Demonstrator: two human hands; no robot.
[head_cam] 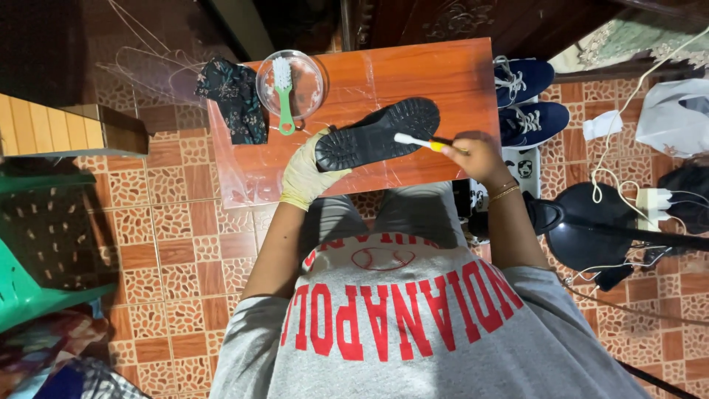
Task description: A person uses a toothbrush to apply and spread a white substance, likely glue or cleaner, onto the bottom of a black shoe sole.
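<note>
View from above of a seated person in a grey shirt w/ red lettering, working at a small red-brown table [458, 66] on a tiled floor.

Left hand [304, 176], in a pale yellow glove, is curled around one end of a black shoe [373, 134], fingers wrapped under and over it. The shoe is held sole up just above the tabletop, near the table's front edge. It sits at about 2 o'clock from the left hand. Its long axis runs from 8 o'clock to 2 o'clock; the gripped end points toward 8, the free end toward 2. Can't tell which end is toe or heel.

Right hand [476, 157], bare, is closed in a pinch on the yellow-black handle of a toothbrush [417, 142]. The brush lies nearly horizontal, head pointing to 9 o'clock, white bristles touching the sole around the shoe's middle. The shoe is at 9 to 10 o'clock from the right hand, just beside it.

At 11 o'clock from the shoe, a clear round dish [314, 89] sits at the table's back left, w/ a green-handled brush [284, 96] lying across it. A dark patterned cloth [236, 100] hangs over the table's left edge. Blue sneakers [528, 100] stand on the floor at 3 o'clock, off the table's right side. A green basket [33, 244] is far left.
</note>
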